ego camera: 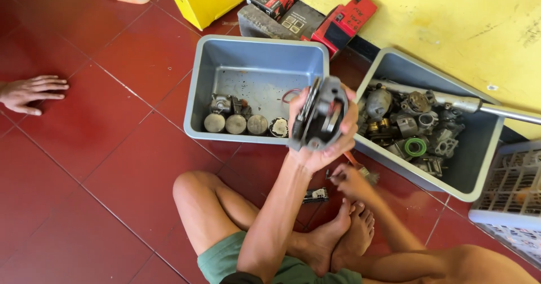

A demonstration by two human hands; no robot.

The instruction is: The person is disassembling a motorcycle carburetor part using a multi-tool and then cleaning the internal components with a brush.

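Sitting cross-legged on the red tile floor (101, 149), the person holds a dark metal engine cylinder (320, 115) up in the left hand (324, 143), fingers wrapped tight round it, just above the front rim of the grey tray (198, 81) that holds the row of pistons (236, 124). The right hand (346, 180), below that tray's right corner, pinches a small brush (360, 170). It looks like cleaning work; brushing next would need the cylinder held steady and turned toward the bristles.

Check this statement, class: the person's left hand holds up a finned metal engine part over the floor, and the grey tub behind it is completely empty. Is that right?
Not quite. The head view shows the grey tub holds a row of round metal parts along its near wall. The left hand does hold up the finned engine part.
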